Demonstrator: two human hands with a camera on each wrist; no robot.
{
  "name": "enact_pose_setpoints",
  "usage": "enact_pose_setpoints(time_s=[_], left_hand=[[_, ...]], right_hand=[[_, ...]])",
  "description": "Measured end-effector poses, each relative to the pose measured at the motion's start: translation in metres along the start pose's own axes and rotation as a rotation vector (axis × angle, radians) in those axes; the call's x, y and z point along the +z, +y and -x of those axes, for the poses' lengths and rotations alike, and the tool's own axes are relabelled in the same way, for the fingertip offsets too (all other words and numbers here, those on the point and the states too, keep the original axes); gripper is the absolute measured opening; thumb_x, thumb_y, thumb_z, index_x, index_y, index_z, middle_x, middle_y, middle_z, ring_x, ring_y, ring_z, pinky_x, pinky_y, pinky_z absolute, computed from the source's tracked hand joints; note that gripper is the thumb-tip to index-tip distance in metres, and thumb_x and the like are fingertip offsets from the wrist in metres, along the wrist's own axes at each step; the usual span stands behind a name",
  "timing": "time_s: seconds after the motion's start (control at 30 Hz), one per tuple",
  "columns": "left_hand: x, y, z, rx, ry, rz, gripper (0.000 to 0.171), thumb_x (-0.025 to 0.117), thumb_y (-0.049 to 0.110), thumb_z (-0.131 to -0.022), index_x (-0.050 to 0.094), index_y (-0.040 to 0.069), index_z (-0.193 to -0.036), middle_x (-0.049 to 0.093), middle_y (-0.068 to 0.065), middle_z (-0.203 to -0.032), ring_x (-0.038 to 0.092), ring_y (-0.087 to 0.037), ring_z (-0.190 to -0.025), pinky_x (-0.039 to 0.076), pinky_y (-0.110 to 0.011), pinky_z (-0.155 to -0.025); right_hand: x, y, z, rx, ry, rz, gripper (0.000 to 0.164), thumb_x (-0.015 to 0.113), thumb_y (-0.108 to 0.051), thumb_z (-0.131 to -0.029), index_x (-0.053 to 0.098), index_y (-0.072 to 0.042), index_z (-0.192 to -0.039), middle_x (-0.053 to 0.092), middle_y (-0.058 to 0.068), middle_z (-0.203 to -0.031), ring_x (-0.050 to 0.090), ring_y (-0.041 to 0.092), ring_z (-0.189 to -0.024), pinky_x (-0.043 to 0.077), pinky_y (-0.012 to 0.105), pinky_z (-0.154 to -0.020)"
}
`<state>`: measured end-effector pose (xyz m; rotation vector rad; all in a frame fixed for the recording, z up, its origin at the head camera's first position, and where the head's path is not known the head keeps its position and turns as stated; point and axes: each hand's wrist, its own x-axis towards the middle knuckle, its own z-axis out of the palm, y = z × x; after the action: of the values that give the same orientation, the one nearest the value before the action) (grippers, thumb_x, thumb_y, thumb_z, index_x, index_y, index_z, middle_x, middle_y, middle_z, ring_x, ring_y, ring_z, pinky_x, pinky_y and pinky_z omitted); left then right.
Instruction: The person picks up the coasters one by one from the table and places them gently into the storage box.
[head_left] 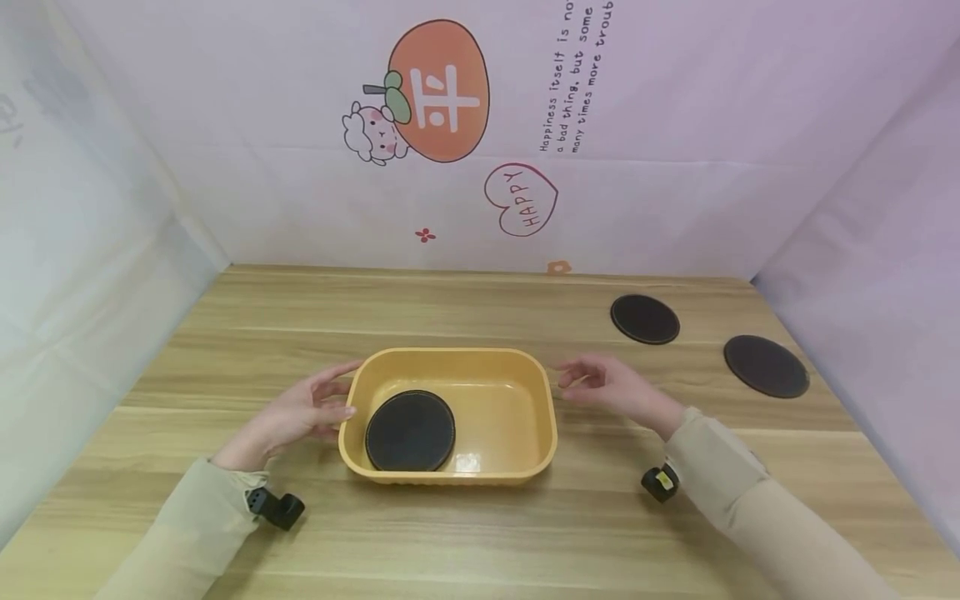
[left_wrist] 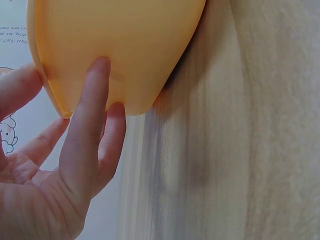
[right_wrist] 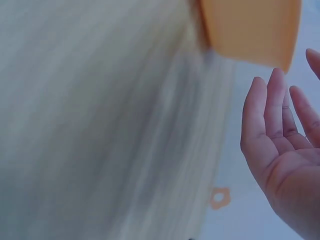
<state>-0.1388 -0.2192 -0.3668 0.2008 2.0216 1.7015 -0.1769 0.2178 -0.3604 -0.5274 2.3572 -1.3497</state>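
Observation:
A yellow plastic basin with rounded corners stands on the wooden table. Inside it, toward the left, lies a black round coaster. My left hand holds the basin's left end, thumb at the rim and fingers against the outer wall. The left wrist view shows these fingers on the basin wall. Beside the right end is my right hand, its fingers loosely bent and holding nothing. In the right wrist view its fingertips sit just short of the basin.
Two more dark round coasters lie at the back right of the table, one nearer the wall and one near the right edge. Printed white sheeting encloses the table at the back and sides.

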Motion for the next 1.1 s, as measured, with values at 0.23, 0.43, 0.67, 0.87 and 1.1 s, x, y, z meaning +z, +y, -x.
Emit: enact_pose_setpoints(time_s=[0.23, 0.43, 0.67, 0.87, 1.1], left_hand=[[0.0, -0.002, -0.001, -0.001, -0.002, -0.004, 0.077, 0.058, 0.001, -0.09, 0.012, 0.005, -0.151, 0.025, -0.038, -0.144, 0.06, -0.029, -0.105, 0.057, -0.046, -0.081], [0.0, -0.003, 0.0, -0.003, -0.004, 0.001, 0.078, 0.06, 0.003, -0.09, 0.012, 0.006, -0.152, 0.025, -0.038, -0.144, 0.06, -0.029, -0.105, 0.057, -0.045, -0.081], [0.0, -0.002, 0.0, -0.002, -0.002, 0.005, 0.079, 0.061, 0.004, -0.09, 0.012, 0.006, -0.151, 0.024, -0.038, -0.144, 0.06, -0.029, -0.105, 0.057, -0.045, -0.081], [0.0, -0.002, -0.001, -0.001, -0.013, 0.011, 0.078, 0.06, 0.002, -0.09, 0.012, 0.005, -0.151, 0.023, -0.038, -0.145, 0.059, -0.03, -0.106, 0.056, -0.046, -0.082], [-0.001, -0.001, -0.001, -0.008, -0.002, 0.002, 0.079, 0.061, 0.004, -0.09, 0.012, 0.006, -0.152, 0.025, -0.037, -0.144, 0.06, -0.027, -0.104, 0.057, -0.044, -0.081]], right_hand=[[-0.008, 0.022, 0.017, 0.067, -0.007, -0.04, 0.051, 0.061, -0.008, -0.088, 0.042, 0.011, -0.132, 0.056, 0.029, -0.117, 0.06, 0.024, -0.099, 0.056, 0.029, -0.082], [-0.023, 0.038, 0.03, 0.126, 0.012, -0.013, 0.051, 0.06, -0.011, -0.091, 0.042, 0.009, -0.134, 0.055, 0.028, -0.119, 0.061, 0.023, -0.099, 0.056, 0.027, -0.08], [-0.048, 0.059, 0.044, 0.13, 0.08, 0.029, 0.051, 0.059, -0.01, -0.091, 0.04, 0.012, -0.133, 0.053, 0.033, -0.121, 0.06, 0.013, -0.097, 0.056, 0.025, -0.078], [-0.069, 0.073, 0.053, 0.152, 0.168, 0.184, 0.049, 0.058, -0.011, -0.091, 0.042, 0.014, -0.13, 0.054, 0.034, -0.118, 0.059, 0.037, -0.103, 0.053, 0.022, -0.073], [-0.088, 0.077, 0.06, 0.151, 0.241, 0.517, 0.047, 0.062, -0.021, -0.091, 0.051, 0.012, -0.123, 0.056, 0.036, -0.115, 0.056, 0.05, -0.104, 0.05, 0.055, -0.085]])
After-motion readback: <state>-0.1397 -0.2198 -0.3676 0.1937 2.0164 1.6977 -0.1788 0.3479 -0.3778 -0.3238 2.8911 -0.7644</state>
